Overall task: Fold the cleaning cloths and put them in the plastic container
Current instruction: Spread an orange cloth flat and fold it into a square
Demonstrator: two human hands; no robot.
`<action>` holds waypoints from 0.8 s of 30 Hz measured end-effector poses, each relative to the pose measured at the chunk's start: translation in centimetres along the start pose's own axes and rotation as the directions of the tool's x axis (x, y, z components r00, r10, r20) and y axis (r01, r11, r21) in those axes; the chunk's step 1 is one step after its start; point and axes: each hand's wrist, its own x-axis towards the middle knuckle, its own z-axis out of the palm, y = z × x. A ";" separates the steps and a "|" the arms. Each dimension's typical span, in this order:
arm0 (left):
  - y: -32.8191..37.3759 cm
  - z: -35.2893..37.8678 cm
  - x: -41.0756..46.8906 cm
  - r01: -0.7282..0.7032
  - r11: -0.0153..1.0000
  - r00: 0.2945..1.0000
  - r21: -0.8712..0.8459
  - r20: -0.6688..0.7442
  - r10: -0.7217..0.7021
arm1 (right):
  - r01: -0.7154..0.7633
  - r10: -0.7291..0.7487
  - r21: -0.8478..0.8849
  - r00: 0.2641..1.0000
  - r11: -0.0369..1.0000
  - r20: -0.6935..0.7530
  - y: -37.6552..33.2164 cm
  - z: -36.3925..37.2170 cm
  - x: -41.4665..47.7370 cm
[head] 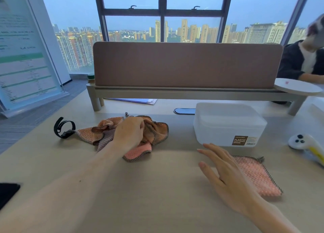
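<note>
A heap of crumpled orange, pink and grey cleaning cloths (154,131) lies on the desk left of centre. My left hand (129,133) rests on top of the heap, fingers closed into the fabric. A folded pink cloth (259,178) lies flat at the right, partly under my right hand (226,173), which hovers with fingers spread and holds nothing. Behind that hand stands the translucent white plastic container (228,125) with a brown label; its lid is on.
A black wrist strap (64,127) sits left of the heap. A brown desk divider (185,66) on a shelf runs across the back. A white and yellow gadget (308,145) lies at the far right, a dark object (7,192) at the left edge. Another person sits behind right.
</note>
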 end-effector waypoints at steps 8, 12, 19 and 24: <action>-0.5 0.1 -0.8 -0.094 0.985 0.989 0.147 0.125 0.076 | -0.026 0.031 0.127 0.999 0.992 -0.037 -1.1 1.3 0.4; 0.9 -2.8 0.1 0.037 0.928 0.999 -0.372 -0.022 -0.049 | -0.034 0.038 0.160 0.999 0.987 -0.022 -2.2 1.2 0.5; 4.9 -9.7 -2.5 0.136 0.622 0.931 -0.772 0.314 0.186 | -0.237 0.233 0.693 0.967 0.681 0.102 -5.8 -1.4 4.5; 5.0 -9.7 -3.9 0.274 0.521 0.880 -0.808 0.430 0.204 | -0.304 0.208 0.537 0.950 0.787 0.234 -5.1 0.3 5.0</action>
